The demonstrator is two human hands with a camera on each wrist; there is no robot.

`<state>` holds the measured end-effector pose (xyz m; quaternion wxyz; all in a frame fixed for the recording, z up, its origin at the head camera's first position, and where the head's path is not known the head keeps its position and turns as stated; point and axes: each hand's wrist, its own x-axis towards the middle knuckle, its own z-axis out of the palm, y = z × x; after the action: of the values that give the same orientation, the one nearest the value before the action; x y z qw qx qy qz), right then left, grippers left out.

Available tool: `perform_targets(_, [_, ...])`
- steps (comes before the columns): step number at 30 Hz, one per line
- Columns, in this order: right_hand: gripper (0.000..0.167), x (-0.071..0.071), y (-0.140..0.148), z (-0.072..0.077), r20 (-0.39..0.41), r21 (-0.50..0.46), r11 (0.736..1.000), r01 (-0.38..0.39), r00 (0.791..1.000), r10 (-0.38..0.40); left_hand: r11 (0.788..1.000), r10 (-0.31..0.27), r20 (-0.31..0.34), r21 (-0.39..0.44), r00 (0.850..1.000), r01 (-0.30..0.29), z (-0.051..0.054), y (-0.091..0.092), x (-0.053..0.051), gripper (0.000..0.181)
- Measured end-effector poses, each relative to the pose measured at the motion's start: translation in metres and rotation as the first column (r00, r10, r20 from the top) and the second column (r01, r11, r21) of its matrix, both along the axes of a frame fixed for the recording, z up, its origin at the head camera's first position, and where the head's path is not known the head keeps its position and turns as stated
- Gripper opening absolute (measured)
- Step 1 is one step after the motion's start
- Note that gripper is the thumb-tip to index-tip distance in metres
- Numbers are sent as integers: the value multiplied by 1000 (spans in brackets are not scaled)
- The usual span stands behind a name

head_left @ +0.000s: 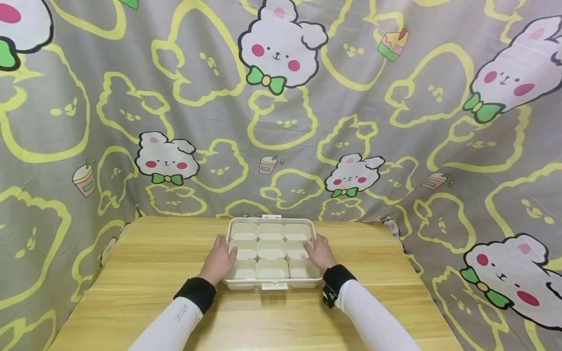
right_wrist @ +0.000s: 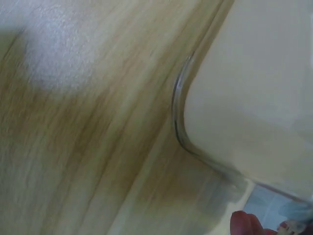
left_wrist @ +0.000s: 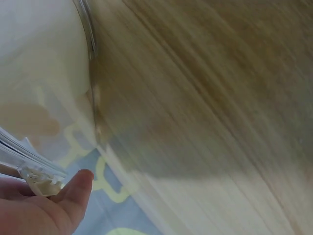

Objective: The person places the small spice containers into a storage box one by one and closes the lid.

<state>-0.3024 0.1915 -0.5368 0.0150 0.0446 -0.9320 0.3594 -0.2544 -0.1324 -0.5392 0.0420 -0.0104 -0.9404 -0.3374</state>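
Observation:
A cream storage box (head_left: 272, 269) with a clear lid and several small square compartments lies between my two hands. White latches stick out at its front (head_left: 274, 286) and back (head_left: 271, 216). My left hand (head_left: 219, 259) grips the box's left side, thumb over the top edge. On the opposite side my right hand (head_left: 321, 252) holds it the same way. In the left wrist view the left hand (left_wrist: 49, 210) shows at the lower left, at the box's edge. Only fingertips of the right hand (right_wrist: 249, 226) appear in the right wrist view. Whether the box touches the table cannot be told.
A wood-grain table (head_left: 162, 258) lies under the box and extends to both sides. A grey curtain (head_left: 290, 161) with yellow outlines and white cartoon animals hangs behind the table and along its left and right sides.

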Motion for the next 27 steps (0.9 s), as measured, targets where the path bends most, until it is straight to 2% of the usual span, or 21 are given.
perform_targets(6, [73,-5,2,-8,37,-57,998,1,999,1,997,-18,67,76,998,13,1,-1,-1,71])
perform_targets(13, [74,-5,2,-10,98,-182,983,24,995,-6,984,-57,132,176,990,34,-5,-6,-4,72])
perform_targets(17, [76,-3,2,-10,125,-217,976,29,992,-1,974,-74,136,221,988,42,-5,-7,-4,71])
perform_targets(27, [70,1,3,-8,127,-284,959,19,992,18,969,-90,122,241,988,58,-6,-7,-3,71])
